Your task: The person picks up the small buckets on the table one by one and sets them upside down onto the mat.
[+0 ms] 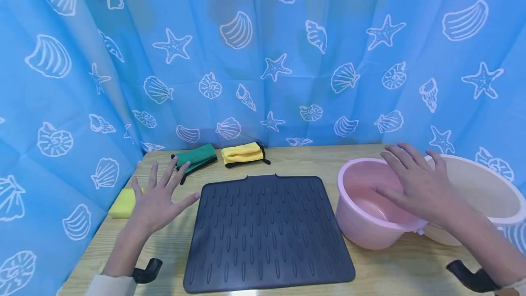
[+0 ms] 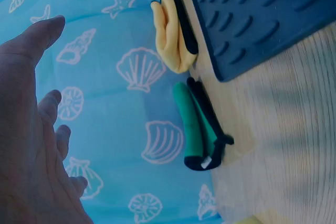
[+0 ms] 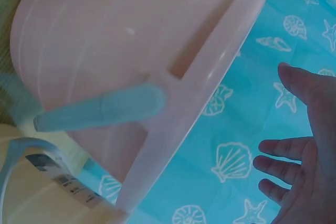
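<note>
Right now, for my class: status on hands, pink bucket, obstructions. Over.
Left hand, right hand empty. Pink bucket upright, right of dark mat. Right hand partly hides pink bucket, head view.

Your left hand [image 1: 158, 202], fingers spread, is left of the dark mat [image 1: 269, 236]; your right hand [image 1: 419, 184] is right of it. The pink bucket [image 1: 365, 234] and white tub [image 1: 482, 184] stand right of the mat; the green cloth [image 1: 197, 154] and yellow cloth [image 1: 242, 153] lie behind it.
</note>
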`<action>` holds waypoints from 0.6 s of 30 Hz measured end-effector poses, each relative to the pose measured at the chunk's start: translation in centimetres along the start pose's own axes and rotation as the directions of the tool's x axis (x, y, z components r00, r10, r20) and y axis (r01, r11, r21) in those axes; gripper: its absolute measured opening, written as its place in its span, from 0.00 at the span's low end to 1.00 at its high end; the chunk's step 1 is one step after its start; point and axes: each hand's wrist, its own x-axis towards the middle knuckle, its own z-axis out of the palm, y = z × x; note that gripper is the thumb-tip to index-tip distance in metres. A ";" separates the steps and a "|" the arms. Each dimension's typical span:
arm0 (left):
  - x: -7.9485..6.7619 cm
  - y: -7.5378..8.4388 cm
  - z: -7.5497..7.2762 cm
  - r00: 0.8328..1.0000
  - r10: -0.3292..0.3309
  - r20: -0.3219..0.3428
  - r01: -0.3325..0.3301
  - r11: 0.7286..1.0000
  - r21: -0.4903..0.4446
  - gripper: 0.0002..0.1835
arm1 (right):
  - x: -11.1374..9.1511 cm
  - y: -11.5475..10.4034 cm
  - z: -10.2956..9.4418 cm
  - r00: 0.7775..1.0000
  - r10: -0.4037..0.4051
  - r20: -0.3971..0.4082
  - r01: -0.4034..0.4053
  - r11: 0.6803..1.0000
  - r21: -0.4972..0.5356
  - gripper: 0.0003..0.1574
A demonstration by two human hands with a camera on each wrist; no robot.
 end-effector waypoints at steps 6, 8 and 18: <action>-0.1 0.8 0.5 1.000 -0.004 0.007 0.004 1.000 0.002 0.49 | 0.0 -1.2 -0.1 0.999 -0.031 -0.028 0.031 0.999 0.021 0.50; -0.2 1.0 0.6 1.000 -0.005 0.009 0.005 1.000 -0.007 0.49 | 0.1 -1.6 0.0 0.999 -0.036 -0.032 0.037 0.999 0.031 0.49; -0.8 2.4 2.1 1.000 0.000 0.005 0.000 0.998 -0.062 0.48 | 0.3 -3.2 1.3 0.991 -0.107 -0.082 0.112 0.992 0.056 0.46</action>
